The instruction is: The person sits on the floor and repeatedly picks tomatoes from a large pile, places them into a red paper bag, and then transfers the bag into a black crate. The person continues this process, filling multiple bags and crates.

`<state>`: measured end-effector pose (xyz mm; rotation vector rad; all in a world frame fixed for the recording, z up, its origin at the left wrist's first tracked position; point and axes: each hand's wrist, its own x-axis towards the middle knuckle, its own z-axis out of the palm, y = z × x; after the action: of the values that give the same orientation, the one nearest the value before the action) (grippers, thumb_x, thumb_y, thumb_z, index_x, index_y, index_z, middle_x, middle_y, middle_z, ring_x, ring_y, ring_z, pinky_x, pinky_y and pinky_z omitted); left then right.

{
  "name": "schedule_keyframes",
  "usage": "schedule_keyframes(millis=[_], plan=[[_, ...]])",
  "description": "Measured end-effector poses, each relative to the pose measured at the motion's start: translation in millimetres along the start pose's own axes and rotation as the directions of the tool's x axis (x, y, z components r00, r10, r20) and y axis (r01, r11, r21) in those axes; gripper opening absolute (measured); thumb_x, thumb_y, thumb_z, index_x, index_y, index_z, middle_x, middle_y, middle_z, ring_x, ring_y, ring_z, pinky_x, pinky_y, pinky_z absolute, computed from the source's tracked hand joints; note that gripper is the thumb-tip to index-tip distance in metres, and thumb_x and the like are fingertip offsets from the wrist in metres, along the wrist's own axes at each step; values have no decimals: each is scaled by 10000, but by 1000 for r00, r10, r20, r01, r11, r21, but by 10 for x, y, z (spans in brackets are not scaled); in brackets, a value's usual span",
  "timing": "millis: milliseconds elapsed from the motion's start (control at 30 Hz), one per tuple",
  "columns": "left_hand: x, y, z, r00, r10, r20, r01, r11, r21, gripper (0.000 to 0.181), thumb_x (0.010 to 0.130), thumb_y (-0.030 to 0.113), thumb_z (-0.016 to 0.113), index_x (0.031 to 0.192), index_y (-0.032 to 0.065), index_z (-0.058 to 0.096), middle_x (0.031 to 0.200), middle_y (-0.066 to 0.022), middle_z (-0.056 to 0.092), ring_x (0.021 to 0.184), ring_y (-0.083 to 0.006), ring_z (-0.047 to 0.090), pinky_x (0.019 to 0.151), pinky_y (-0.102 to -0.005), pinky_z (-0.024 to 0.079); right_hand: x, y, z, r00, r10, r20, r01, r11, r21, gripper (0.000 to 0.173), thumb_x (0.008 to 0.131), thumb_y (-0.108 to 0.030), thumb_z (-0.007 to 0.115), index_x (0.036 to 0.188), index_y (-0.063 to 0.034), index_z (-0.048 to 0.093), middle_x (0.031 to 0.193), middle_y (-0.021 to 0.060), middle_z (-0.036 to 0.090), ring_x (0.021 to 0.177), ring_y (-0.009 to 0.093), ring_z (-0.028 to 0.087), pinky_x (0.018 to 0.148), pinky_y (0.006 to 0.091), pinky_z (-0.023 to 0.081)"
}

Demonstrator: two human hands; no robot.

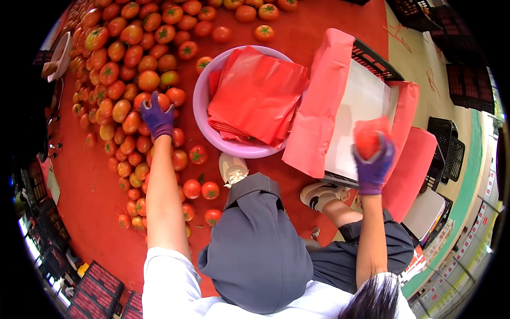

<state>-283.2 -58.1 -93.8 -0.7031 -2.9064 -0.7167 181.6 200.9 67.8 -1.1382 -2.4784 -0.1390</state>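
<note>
My left hand (157, 115), in a purple work glove, has its fingers around a tomato (163, 102) at the edge of a large heap of tomatoes (131, 34). Over the right side of a crate (376, 60) lined with white and pink paper, my gloved right hand (373, 161) holds a blurred red bundle (370, 137), apparently a tomato wrapped in red paper. Between the heap and the crate stands a lilac basin (203, 115) with a stack of red paper sheets (259, 95) in it.
Loose tomatoes (192, 188) lie on the red ground cover (91, 199) near my left shoe (233, 167). Black crates (470, 85) stand at the right, more crates (97, 287) at the lower left. A cardboard sheet (423, 209) rests beside my right knee. Another person's hand (49, 69) shows at the far left.
</note>
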Motion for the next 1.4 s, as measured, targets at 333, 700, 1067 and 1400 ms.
schedule_keyframes(millis=[333,700,1067,1400], plan=[[-579,1182,-290,820,100,564,536,210,-817,477,871,291,682,1232,59,474,1166,-130,548,1076,-245,579,910,-401,526,-530,213,776,834,-62,549,-209,884,417,486,914,-400,491,1169,12,534,1251,241,480,1169,396,457,1006,434,371],[-923,1768,1082,849,511,137,-444,829,-339,741,671,345,799,1315,148,489,1318,-219,447,1205,-377,445,1015,-455,378,-283,-179,248,946,211,245,-313,792,525,661,925,-499,452,1384,-25,413,1391,186,387,1316,332,372,1037,427,344],[-1132,1546,14,644,490,588,679,-11,-734,351,999,299,484,1261,65,488,1061,-65,594,978,-156,568,878,-292,475,471,-1444,646,749,-232,620,-475,464,748,683,828,-335,683,1395,-57,425,1338,180,524,1276,264,475,1038,328,370],[-1284,1674,-1269,834,535,134,-414,767,-490,780,746,251,779,1369,43,357,1229,-224,541,1150,-317,549,975,-377,442,557,-1847,397,675,-104,730,-327,845,423,802,802,-326,686,1488,-240,279,1214,184,608,875,329,653,749,374,505]])
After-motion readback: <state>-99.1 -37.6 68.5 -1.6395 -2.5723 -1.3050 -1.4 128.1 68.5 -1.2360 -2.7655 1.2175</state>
